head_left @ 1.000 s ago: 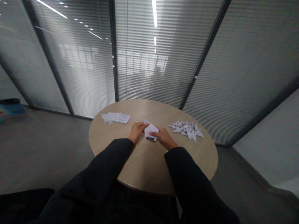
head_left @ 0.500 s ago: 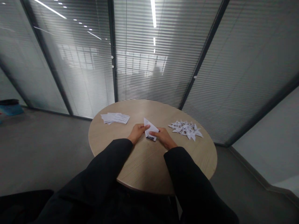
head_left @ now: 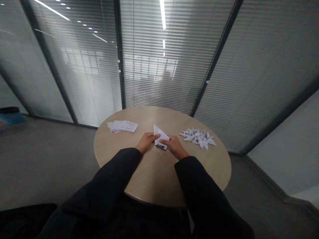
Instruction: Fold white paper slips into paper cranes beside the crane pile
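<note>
A white sheet of paper (head_left: 160,135), folded to a slanted point at its upper left, is held between my two hands over the middle of the table. Dark print shows along its lower edge. My left hand (head_left: 146,141) pinches its left side, thumb on top. From the right, my right hand (head_left: 175,146) grips the lower right part, its thumb lying across the paper. The fingers beneath the sheet are hidden.
A round wooden table (head_left: 154,179) stands before me. Printed paper slips (head_left: 123,126) lie loosely stacked at its left, and a pile of folded paper cranes (head_left: 198,137) at its right. Glass panels with blinds (head_left: 159,83) rise behind. A blue bin (head_left: 11,116) sits far left.
Almost nothing differs. Both hands keep their grip on the folded paper, whose upper tip sits very slightly higher in the picture.
</note>
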Tool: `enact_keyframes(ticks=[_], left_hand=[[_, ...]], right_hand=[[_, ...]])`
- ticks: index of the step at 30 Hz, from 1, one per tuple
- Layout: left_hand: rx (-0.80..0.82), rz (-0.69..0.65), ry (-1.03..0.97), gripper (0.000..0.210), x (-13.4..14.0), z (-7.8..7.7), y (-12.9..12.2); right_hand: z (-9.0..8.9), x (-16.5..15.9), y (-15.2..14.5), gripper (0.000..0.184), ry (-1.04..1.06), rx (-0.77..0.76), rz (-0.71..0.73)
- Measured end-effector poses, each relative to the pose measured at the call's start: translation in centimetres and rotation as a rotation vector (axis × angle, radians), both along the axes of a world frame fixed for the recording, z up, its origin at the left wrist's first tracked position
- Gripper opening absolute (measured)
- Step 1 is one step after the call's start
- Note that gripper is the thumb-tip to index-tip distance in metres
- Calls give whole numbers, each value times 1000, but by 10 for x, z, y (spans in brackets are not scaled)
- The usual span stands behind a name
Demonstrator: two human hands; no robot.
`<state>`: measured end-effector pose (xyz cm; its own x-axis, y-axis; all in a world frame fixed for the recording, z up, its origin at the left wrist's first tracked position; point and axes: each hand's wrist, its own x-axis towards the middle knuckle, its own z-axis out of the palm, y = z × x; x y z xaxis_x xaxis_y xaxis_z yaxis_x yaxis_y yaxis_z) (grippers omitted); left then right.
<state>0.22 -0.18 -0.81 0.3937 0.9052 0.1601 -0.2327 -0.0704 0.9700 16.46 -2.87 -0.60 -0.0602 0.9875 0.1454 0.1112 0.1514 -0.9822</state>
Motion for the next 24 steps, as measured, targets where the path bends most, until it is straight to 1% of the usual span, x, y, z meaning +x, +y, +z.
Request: enact_keyframes(ticks=[4,11,17,24], left_hand=[[32,13,29,48,-1,-1,1],[151,109,129,48,-2,-2,4],[193,145,169,46,-2,-2,4],[179,116,163,48,-2,-4,6]], right_hand=[[0,-1,0,38,-30,-9,-1],[-3,0,2,38,-75,-20,2],[-3,1,2,39,-79,-16,16],[-6,2,4,40,-51,-16,20]])
